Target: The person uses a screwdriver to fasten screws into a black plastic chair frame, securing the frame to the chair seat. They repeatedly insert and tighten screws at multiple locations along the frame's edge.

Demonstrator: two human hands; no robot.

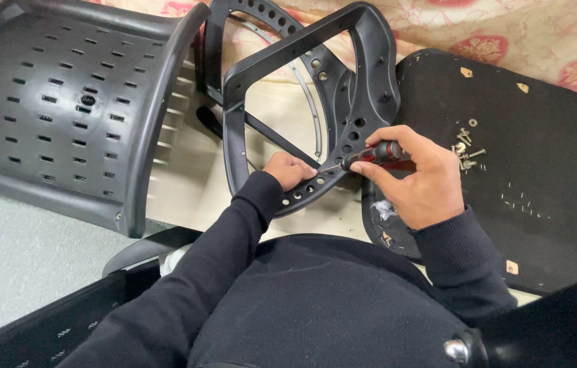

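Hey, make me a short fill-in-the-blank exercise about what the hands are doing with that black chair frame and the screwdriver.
1. The right hand grips a ______ with a red and black handle.
2. The left hand rests on the black plastic frame, which has a row of round ______ along its edge.
3. The loose screws lie on the black ______ beside the right hand.

Missing words: screwdriver; holes; seat pad
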